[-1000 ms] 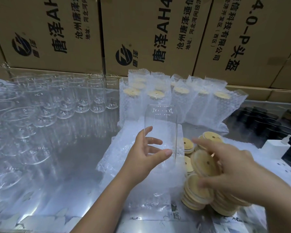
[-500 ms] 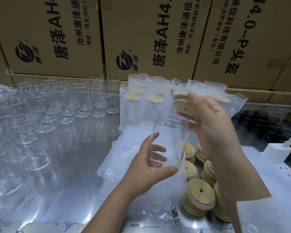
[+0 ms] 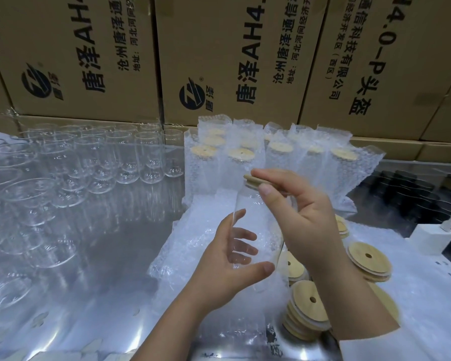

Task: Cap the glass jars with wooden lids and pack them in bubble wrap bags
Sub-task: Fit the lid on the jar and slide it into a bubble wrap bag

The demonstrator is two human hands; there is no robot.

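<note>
My left hand (image 3: 229, 267) grips a clear glass jar (image 3: 258, 220) around its lower half and holds it upright above a pile of bubble wrap bags (image 3: 193, 246). A wooden lid (image 3: 250, 179) sits on the jar's mouth, and my right hand (image 3: 300, 214) pinches it between thumb and fingers; most of the lid is hidden under those fingers. Stacks of loose wooden lids (image 3: 307, 306) with centre holes lie at the lower right.
Several uncapped glass jars (image 3: 94, 162) fill the shiny table on the left. Capped jars in bubble wrap bags (image 3: 279, 162) stand in rows behind my hands. Cardboard boxes (image 3: 219, 61) wall off the back. A white charger (image 3: 432, 238) and dark lids (image 3: 406, 188) sit at right.
My right hand took a lid from the stacks, lifted it, and brought it down onto the jar's mouth. My left hand raised and steadied the jar.
</note>
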